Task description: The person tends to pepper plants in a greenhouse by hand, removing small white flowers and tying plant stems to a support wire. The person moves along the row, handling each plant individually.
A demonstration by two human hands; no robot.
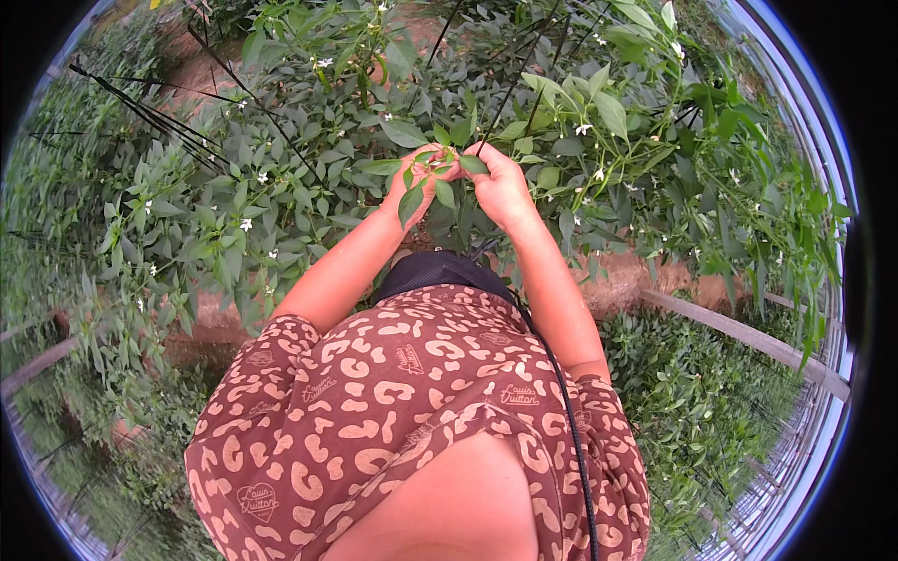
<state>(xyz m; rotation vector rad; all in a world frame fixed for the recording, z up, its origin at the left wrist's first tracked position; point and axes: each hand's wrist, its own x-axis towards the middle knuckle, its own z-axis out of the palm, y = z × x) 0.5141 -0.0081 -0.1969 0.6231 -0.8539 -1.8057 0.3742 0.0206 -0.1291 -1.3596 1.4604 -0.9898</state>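
Observation:
Both hands meet over a row of bushy pepper plants with white flowers. My left hand (414,184) is closed around a leafy pepper shoot (444,191), and its leaves hide part of the fingers. Close beside it on the right, my right hand (502,184) has its thumb and fingers pinched together. A thin black string (506,98) slants down from above and ends at the right hand's fingers, beside a small leaf (474,165). How string and stem meet between the hands is too small to tell.
More black strings (158,116) slant through the foliage at the upper left. Slender green peppers (609,160) hang on the plant at right. Brown soil (617,280) shows between rows. A grey rail (744,336) crosses at right. A black cord (572,414) runs down my patterned shirt (393,365).

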